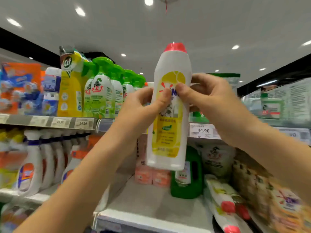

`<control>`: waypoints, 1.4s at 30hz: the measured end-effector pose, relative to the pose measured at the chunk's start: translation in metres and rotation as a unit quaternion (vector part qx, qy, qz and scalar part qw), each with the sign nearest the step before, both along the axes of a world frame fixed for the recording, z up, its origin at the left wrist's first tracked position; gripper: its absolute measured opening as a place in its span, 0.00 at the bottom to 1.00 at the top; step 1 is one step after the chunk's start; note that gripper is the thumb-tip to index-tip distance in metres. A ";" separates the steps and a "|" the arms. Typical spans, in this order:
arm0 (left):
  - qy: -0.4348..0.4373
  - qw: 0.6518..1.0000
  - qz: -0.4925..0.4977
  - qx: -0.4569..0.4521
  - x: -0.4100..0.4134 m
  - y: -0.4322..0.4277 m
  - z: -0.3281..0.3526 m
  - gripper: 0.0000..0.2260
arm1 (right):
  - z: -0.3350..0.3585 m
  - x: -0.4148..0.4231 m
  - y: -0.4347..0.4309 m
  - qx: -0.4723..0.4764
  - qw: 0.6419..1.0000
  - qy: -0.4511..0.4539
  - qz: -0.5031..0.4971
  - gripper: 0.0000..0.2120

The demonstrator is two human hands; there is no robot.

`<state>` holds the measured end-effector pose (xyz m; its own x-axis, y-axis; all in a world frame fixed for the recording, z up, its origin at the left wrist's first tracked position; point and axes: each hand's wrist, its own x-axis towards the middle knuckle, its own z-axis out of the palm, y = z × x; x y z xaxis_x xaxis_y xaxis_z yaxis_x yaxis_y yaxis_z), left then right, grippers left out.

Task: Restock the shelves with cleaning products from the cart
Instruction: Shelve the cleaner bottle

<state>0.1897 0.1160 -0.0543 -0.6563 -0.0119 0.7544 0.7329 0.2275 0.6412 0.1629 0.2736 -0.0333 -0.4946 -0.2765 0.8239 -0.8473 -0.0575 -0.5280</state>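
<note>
You hold the white bottle (169, 137) upright in the air with both hands, its red cap above your fingers (164, 98). Your left hand (143, 105) and right hand (212, 95) each pinch it at the yellow label, thumbs on the front and nearly touching. Left of your left hand stand green spray bottles (104, 88). Below your right hand is a 44.90 price tag (203, 130), and lower still a green jug (193, 187) on the shelf (148, 202).

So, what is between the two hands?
In the head view, the white bottle is upright between the left hand and the right hand; both grip it.
</note>
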 end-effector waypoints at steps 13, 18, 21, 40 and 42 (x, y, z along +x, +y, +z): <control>0.037 0.994 -0.003 -0.100 -0.158 -0.046 0.120 0.16 | 0.117 -0.137 -0.039 0.066 0.988 0.045 -0.132 0.15; -0.053 0.982 0.010 -0.182 -0.224 -0.031 0.135 0.13 | 0.132 -0.200 -0.018 0.128 0.980 -0.051 -0.141 0.18; -0.108 0.972 -0.002 -0.207 -0.255 -0.022 0.133 0.09 | 0.132 -0.235 -0.003 0.180 0.968 -0.080 -0.155 0.25; -0.267 0.907 0.039 -0.324 -0.353 0.030 0.126 0.20 | 0.124 -0.343 0.027 0.312 0.880 -0.107 -0.341 0.08; -0.251 0.915 0.033 -0.315 -0.362 0.029 0.120 0.20 | 0.126 -0.349 0.025 0.311 0.875 -0.121 -0.352 0.09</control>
